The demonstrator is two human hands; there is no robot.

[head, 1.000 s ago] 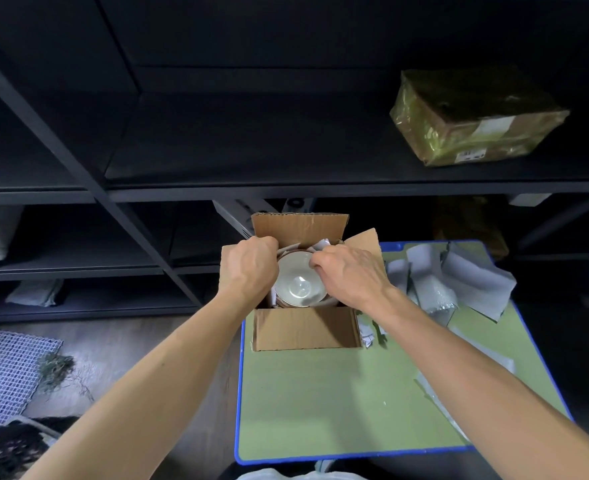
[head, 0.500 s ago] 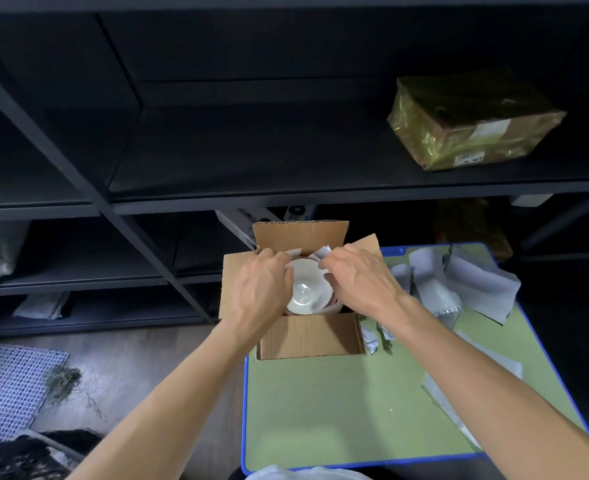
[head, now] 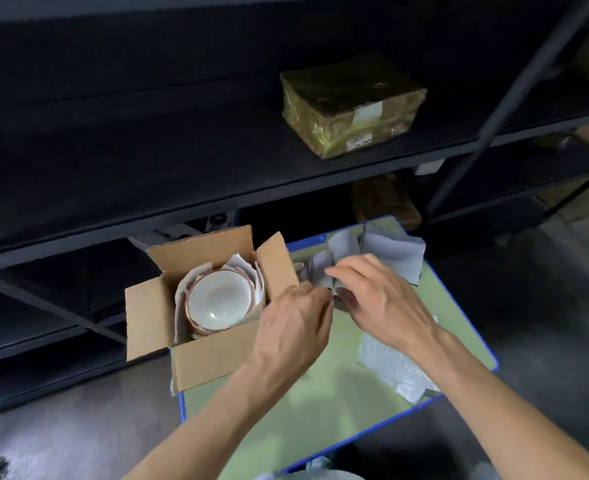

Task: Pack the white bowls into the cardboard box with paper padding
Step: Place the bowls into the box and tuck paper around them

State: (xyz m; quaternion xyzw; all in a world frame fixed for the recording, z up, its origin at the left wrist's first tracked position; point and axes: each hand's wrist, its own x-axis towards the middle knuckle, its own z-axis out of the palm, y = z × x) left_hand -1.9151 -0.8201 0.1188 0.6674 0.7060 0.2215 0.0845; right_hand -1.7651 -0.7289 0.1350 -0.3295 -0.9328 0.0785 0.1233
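An open cardboard box (head: 199, 358) stands on the left part of the green table (head: 307, 403). Inside it sits a stack of white bowls (head: 218, 299) with white paper (head: 241, 263) tucked around the rim. Both hands are out of the box, to its right. My left hand (head: 293, 327) and my right hand (head: 379, 299) meet over a crumpled grey paper sheet (head: 324, 268) on the table; their fingertips pinch its edge.
More crumpled paper (head: 397, 254) lies at the table's far right corner, and bubble wrap (head: 393, 368) at its right edge. A dark metal shelf rack (head: 182, 202) rises behind the table, with a taped parcel (head: 352, 105) on it.
Both hands have left the box and moved right to the loose paper on the table. The bowls now show uncovered in the box. The camera has swung to the right.
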